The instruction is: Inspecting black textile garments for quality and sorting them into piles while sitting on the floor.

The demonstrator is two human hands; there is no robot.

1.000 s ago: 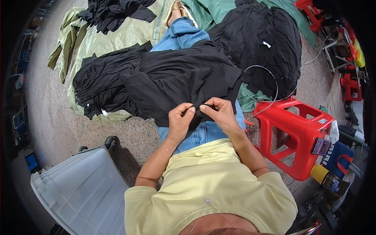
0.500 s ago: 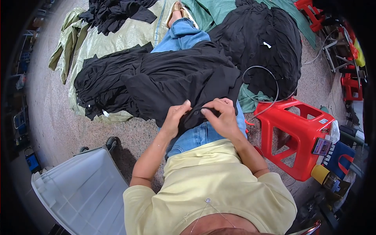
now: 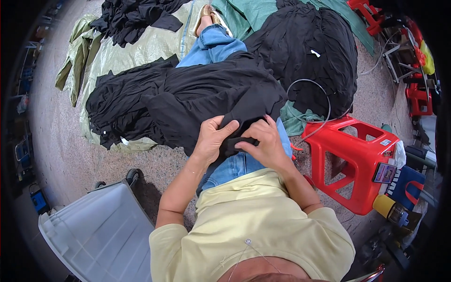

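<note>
A black garment lies bunched across my lap, over my blue jeans. At its near edge, my left hand grips the cloth, with the thumb on top pointing right. My right hand pinches a folded strip of the same edge between thumb and fingers, close beside the left hand. The fingertips of both hands are partly hidden in the dark folds. To the left, the cloth runs on into a long heap of black fabric with small white tags.
Another black garment pile lies beyond my right leg on green sheeting. A red plastic stool stands at right, with a phone at its side and a thin looped cable nearby. A pale plastic bin on wheels stands at left.
My left thumb has moved onto the cloth edge, and my right fingers have spread and shifted along it. The fold between the hands is turned differently. The whole view has shifted slightly.
</note>
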